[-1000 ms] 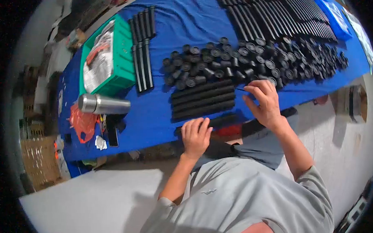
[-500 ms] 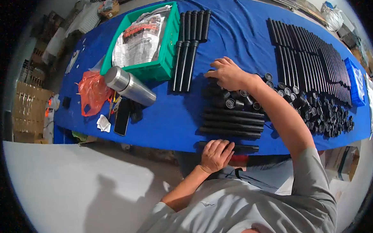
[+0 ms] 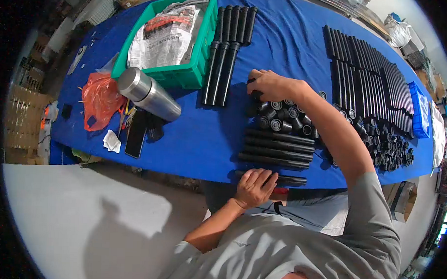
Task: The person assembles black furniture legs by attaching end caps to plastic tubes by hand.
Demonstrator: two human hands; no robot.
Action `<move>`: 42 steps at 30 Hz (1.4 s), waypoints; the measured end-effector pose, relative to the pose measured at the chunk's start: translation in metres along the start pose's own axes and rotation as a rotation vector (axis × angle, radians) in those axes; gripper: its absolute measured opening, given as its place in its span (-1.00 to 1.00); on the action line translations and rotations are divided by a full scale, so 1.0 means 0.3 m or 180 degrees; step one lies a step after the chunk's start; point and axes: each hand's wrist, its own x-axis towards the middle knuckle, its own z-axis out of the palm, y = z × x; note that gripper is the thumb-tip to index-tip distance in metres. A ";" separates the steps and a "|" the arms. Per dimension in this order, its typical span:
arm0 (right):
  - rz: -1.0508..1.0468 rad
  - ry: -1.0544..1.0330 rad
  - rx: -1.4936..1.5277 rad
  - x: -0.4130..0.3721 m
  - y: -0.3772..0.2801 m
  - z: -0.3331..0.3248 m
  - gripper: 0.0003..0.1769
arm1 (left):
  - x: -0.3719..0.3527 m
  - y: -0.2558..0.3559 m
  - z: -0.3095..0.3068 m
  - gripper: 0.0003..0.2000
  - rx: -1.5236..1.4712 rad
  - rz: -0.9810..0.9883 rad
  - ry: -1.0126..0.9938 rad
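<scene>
At the table's front edge, my left hand (image 3: 255,187) lies over a black tube (image 3: 291,180), its fingers curled on it. Several more black tubes (image 3: 277,149) lie side by side just beyond. My right hand (image 3: 270,86) is at the far left of a pile of black caps (image 3: 283,117), its fingers closed on a dark cap (image 3: 256,95). The hand hides part of that cap. Ring patterns show on the ends of several caps in the pile.
Left stand a green crate (image 3: 196,74) with newspaper, a steel flask (image 3: 153,97), a red plastic bag (image 3: 101,101) and a phone (image 3: 135,138). Finished-looking black tubes (image 3: 221,73) lie beside the crate. Right are tube rows (image 3: 368,71), loose caps (image 3: 388,147) and a blue tray (image 3: 420,112).
My right hand's fingers have drawn together on a dark cap at the pile's left side. My left hand stays on the tube. The whole view has shifted slightly.
</scene>
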 end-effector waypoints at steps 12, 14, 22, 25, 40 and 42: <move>0.0457 0.1954 0.0080 -0.588 -0.250 -0.072 -0.52 | 0.003 -0.015 0.007 -0.65 -0.0270 0.0052 -0.0169; 0.0759 0.1942 0.0090 -0.758 -0.352 -0.025 -0.53 | 0.011 -0.008 0.009 -0.66 -0.0203 0.0094 -0.0100; 0.2523 0.1496 0.0618 -1.049 -0.584 0.387 -0.57 | 0.004 0.003 0.013 -0.70 0.0154 0.0148 -0.0088; 0.2708 0.1685 0.0516 -1.010 -0.594 0.463 -0.57 | 0.007 0.007 0.008 -0.68 0.0168 0.0148 -0.0141; 0.2708 0.1749 0.0469 -0.928 -0.550 0.491 -0.28 | 0.005 0.003 0.005 -0.63 0.0160 0.0150 -0.0214; 0.2791 0.1871 0.0495 -0.959 -0.569 0.479 -0.24 | 0.016 0.013 0.003 -0.64 0.0081 0.0105 -0.0253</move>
